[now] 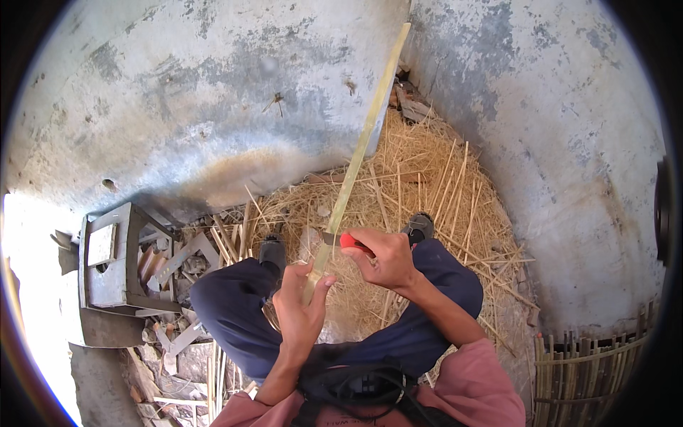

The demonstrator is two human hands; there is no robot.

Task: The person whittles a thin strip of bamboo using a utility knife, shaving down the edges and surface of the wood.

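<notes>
The left hand (299, 306) wraps its fingers closed around the lower end of a long pale bamboo strip (359, 149), which slants up toward the stained wall (213, 92). The right hand (384, 257) grips a red-handled knife (352, 243) tight against the strip. Bamboo shavings (434, 178) litter the ground beyond the knees, a wooden stool (114, 256) to the left.

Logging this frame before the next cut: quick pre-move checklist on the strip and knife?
1. Left hand grips the bamboo strip at its near end: ok.
2. Right hand closed on the red-handled knife: ok.
3. Blade against the strip: cannot tell, blade barely visible.
4. Left fingers away from the blade: not ok, close below it.
5. Strip's far end free of the wall: cannot tell.
</notes>
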